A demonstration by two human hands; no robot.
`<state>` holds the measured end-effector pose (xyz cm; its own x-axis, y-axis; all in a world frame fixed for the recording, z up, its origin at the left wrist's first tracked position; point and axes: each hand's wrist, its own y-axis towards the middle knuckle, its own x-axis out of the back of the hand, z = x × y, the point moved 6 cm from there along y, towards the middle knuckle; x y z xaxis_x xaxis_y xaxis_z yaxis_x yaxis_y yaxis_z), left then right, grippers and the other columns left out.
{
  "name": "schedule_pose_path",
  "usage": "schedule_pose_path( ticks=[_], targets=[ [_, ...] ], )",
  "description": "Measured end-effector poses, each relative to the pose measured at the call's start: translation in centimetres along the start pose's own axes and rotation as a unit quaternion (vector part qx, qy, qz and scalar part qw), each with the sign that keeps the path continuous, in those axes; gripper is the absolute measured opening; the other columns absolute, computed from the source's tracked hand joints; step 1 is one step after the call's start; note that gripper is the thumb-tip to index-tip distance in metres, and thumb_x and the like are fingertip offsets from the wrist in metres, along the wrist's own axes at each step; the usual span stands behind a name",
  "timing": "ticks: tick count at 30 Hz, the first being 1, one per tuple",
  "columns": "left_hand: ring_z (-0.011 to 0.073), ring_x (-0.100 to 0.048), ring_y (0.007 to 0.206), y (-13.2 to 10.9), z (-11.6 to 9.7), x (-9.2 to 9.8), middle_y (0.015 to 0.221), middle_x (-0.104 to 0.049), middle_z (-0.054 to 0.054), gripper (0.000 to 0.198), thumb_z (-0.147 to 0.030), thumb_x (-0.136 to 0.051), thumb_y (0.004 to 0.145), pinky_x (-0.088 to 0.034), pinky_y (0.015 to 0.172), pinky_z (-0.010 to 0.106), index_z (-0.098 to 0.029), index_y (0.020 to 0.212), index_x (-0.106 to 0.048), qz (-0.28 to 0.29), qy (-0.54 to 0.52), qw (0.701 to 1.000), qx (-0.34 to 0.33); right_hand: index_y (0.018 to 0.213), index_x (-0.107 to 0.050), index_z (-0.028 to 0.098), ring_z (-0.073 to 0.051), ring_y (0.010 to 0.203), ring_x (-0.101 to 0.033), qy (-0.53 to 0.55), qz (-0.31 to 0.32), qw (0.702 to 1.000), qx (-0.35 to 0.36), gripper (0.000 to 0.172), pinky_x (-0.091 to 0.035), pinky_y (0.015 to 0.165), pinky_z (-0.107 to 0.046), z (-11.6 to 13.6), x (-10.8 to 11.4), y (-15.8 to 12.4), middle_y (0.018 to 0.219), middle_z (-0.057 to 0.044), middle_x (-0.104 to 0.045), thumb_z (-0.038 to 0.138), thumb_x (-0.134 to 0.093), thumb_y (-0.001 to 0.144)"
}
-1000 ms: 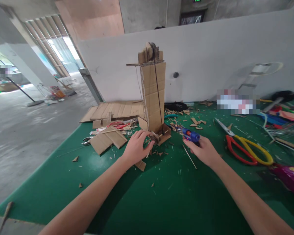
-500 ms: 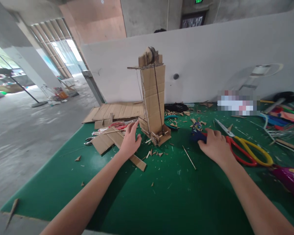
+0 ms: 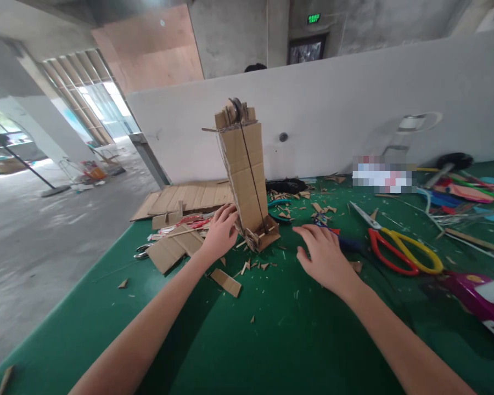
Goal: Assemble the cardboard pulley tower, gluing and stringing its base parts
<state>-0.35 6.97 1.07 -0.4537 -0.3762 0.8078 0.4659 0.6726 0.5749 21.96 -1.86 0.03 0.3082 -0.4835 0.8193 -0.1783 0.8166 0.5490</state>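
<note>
A tall cardboard tower (image 3: pixel 247 175) stands on the green table, leaning slightly left. It has a round wheel (image 3: pixel 235 109) on top and a dark cord running down its front to a small box-like base. My left hand (image 3: pixel 220 233) is at its lower left side, fingers curled against the edge; their tips are partly hidden. To the right of the base, my right hand (image 3: pixel 325 255) hovers with fingers spread and nothing in it. A dark blue tool (image 3: pixel 349 245) lies beside and partly behind that hand. A loose cardboard strip (image 3: pixel 226 282) lies below the left hand.
Scissors (image 3: pixel 379 230) with red and yellow handles lie at right, near a purple device (image 3: pixel 473 302). Flat cardboard sheets (image 3: pixel 189 197) lie behind left. Teal-handled pliers (image 3: pixel 280 203) and cardboard scraps (image 3: pixel 319 207) are around the tower. A white panel (image 3: pixel 333 109) bounds the back.
My right hand has left the dark blue tool and moved left toward the tower. My left hand's fingers have curled at the tower's edge. The tower leans slightly more left; the camera view has shifted.
</note>
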Motion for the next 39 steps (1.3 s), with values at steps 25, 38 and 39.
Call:
schedule_pose_path(
  ticks=[25,38,39],
  targets=[
    [0.0255,-0.041,0.119,1.2,-0.8,0.9,0.117,-0.053,0.011,0.022,-0.03,-0.045,0.086,-0.035,0.103,0.043,-0.017,0.1,-0.054,0.023,-0.067,0.997,-0.034,0.133,-0.038,0.013,-0.025,0.101,-0.052,0.058,0.103,0.989,0.091,0.048,-0.042,0.083,-0.038,8.7,-4.1,1.3,0.112,-0.013,-0.055,0.028,-0.04,0.087],
    [0.0241,-0.045,0.114,1.5,-0.9,0.4,0.105,-0.056,0.009,0.016,-0.03,-0.044,0.088,-0.039,0.099,0.043,-0.018,0.094,-0.054,0.007,-0.06,0.998,-0.03,0.135,-0.036,0.013,-0.027,0.107,-0.046,0.084,0.104,0.983,0.122,0.051,-0.043,0.088,-0.043,8.8,-3.9,0.7,0.115,-0.014,-0.05,0.029,-0.042,0.087],
    [0.0242,-0.045,0.114,1.5,-0.8,0.4,0.105,-0.056,0.009,0.016,-0.03,-0.045,0.088,-0.039,0.099,0.043,-0.018,0.093,-0.054,0.008,-0.06,0.998,-0.031,0.135,-0.035,0.012,-0.027,0.106,-0.046,0.081,0.105,0.983,0.124,0.052,-0.043,0.088,-0.043,8.9,-3.9,0.7,0.115,-0.014,-0.05,0.03,-0.042,0.087]
  ],
)
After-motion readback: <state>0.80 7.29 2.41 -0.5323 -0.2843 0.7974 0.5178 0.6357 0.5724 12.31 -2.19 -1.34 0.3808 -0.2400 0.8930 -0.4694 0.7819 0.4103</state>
